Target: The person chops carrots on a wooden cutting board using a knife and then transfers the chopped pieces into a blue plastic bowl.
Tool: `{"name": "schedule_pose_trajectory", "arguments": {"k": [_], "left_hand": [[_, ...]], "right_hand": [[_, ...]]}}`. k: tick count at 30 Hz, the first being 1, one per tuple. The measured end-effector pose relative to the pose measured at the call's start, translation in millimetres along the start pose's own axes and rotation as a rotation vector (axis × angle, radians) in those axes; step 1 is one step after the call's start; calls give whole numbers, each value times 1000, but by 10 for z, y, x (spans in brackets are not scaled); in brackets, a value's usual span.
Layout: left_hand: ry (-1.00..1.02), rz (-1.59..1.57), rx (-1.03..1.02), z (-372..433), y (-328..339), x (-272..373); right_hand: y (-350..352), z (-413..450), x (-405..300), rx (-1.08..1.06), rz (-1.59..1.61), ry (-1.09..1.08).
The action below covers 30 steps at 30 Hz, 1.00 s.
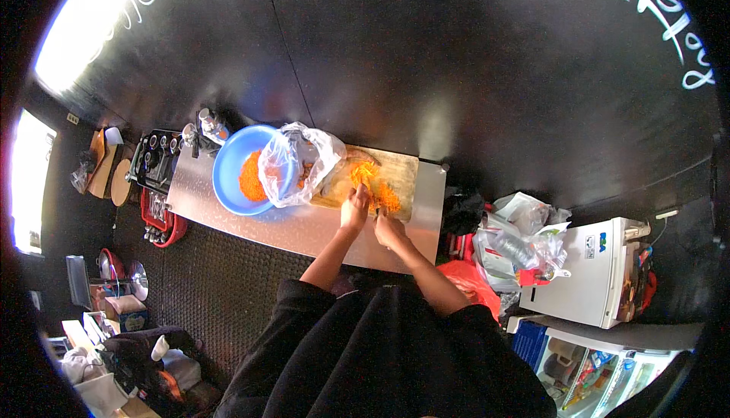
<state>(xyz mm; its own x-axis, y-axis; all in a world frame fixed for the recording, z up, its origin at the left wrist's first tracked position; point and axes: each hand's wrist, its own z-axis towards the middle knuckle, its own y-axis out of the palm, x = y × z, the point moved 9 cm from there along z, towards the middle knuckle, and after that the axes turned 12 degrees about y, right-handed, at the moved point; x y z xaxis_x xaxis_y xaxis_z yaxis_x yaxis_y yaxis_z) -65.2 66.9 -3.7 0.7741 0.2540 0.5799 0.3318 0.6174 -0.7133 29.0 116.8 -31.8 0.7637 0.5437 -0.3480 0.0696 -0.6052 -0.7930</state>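
Observation:
A wooden cutting board [406, 175] lies on the metal table with two piles of cut orange vegetable, likely carrot. The fingers of my left hand [355, 210] press on the pile of longer orange strips [364, 172]. Beside it, my right hand [391, 232] is closed around a knife, whose blade is mostly hidden from view. Finely chopped orange bits [388, 198] lie just beyond that hand. To the left stands a blue plastic basin [227, 161] holding chopped orange pieces [250, 178]. A clear plastic bag [325, 155] with pieces inside overlaps the basin's right side and the board's left end.
The metal table [274, 227] stands against a black wall [365, 64]. Shaker-like containers [211, 124] and a black tray [157, 152] sit at its left end. Plastic bags [516, 241] and a small white fridge [582, 269] are on the right.

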Motion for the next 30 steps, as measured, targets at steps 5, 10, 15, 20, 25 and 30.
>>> {"name": "schedule_pose_trajectory", "arguments": {"k": [5, 10, 15, 20, 25, 30], "left_hand": [[-41, 13, -4, 18, -32, 31], [-47, -60, 37, 6, -106, 50], [-26, -30, 53, 21, -117, 84], [-82, -88, 44, 14, -160, 106], [-218, -76, 24, -3, -151, 76], [-56, -37, 54, -42, -69, -40]], "right_hand": [[-149, -77, -71, 254, 31, -100], [-224, -91, -128, 66, -27, -83], [-36, -75, -33, 137, 6, -35], [-337, -5, -112, 139, -5, -111], [-339, -81, -152, 70, -70, -128], [-31, -74, -24, 131, -36, 4]]}}
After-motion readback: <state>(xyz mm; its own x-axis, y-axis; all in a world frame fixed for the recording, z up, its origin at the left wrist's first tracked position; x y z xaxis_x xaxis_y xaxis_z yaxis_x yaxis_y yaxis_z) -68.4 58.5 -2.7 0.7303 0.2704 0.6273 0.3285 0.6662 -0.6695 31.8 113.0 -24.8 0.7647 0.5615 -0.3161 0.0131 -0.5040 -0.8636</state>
